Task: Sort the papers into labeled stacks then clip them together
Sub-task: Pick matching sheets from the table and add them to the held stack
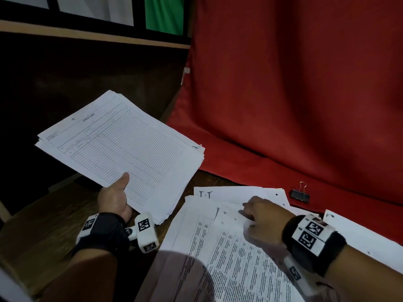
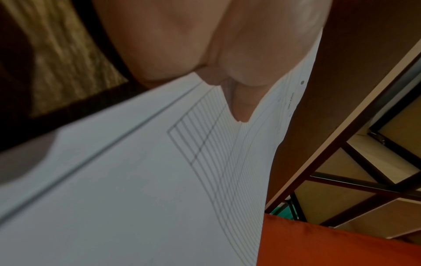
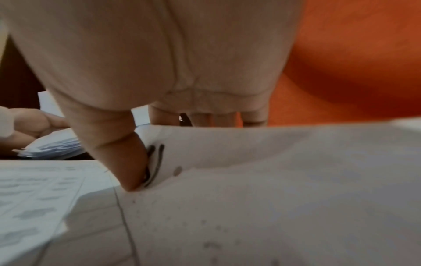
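My left hand grips a stack of ruled forms headed "STOCK CARD" by its near edge and holds it tilted above the table. The thumb lies on the top sheet. My right hand rests on the spread papers in the middle, fingers bent down onto a loose sheet, thumb pressing beside a pen mark. Under it lies a sheet marked "T.T". A black binder clip sits on the red cloth behind the papers.
A red cloth covers the table's right side and hangs up behind it. Bare wooden tabletop shows at the left. Another white sheet lies at the right. A dark wooden wall and a window frame stand behind the held stack.
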